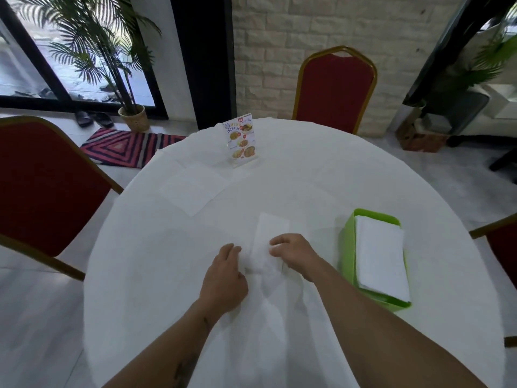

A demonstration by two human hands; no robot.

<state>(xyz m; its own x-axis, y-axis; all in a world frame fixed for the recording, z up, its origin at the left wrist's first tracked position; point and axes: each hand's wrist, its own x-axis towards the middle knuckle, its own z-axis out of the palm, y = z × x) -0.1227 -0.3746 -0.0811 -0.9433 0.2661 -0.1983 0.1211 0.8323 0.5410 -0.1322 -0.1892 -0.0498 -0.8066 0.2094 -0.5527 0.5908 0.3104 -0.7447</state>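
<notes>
A white napkin, folded into a narrow strip, lies on the round table covered in white cloth, in front of me. My left hand grips the napkin's near left part with curled fingers. My right hand pinches its right side, fingers bent over the fabric. The napkin's near end is bunched between both hands and partly hidden by them.
A green tray with a stack of white napkins sits at the right. A flat white napkin lies at the far left. A menu stand stands at the far edge. Red chairs surround the table.
</notes>
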